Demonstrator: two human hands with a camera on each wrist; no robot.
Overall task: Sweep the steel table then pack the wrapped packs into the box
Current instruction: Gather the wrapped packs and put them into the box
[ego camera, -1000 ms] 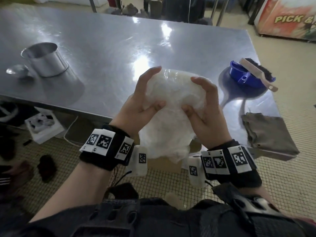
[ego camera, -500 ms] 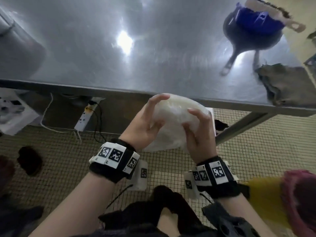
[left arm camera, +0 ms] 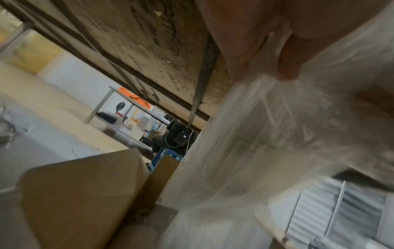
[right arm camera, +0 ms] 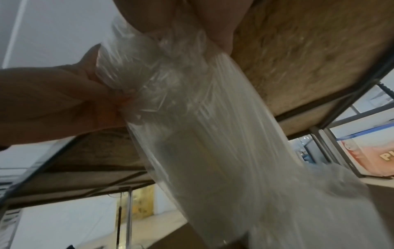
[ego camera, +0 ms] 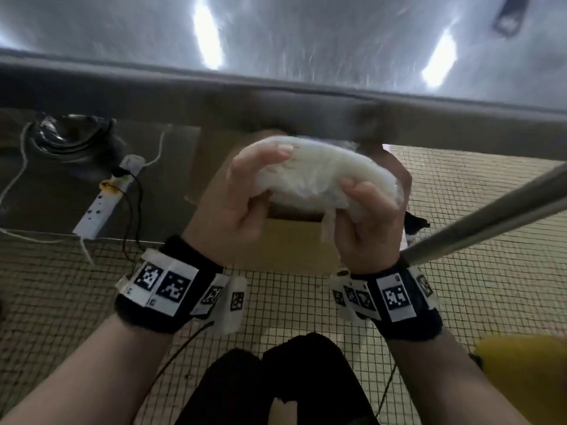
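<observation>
Both hands are wrapped around the same wrapped pack point(ego camera: 319, 170), one at each end. Left hand point(ego camera: 233, 207) has its fingers curled over the top of the left end with the thumb tucked underneath, and the right hand point(ego camera: 368, 222) grips the right end the same way, thumb on the near side and fingers round the back. From the left wrist view you can see a fingertip point(left arm camera: 287, 67) digging into the clear film, which bunches up around it. Right wrist view shows the film crinkled where the fingers point(right arm camera: 64, 101) squeeze it, with the pack point(right arm camera: 213, 151) hanging down from there.

Pack sits in the air just below the front edge of the steel table point(ego camera: 276, 35), right above the open cardboard box point(ego camera: 291, 243) on the tiled floor. It's not touching the box as far as I can tell. Box flap point(left arm camera: 81, 198) shows up close in the left wrist view too.

Off to the left under the table there's a white power strip point(ego camera: 104, 204) with cables. A metal table leg point(ego camera: 491, 216) runs diagonally on the right.
</observation>
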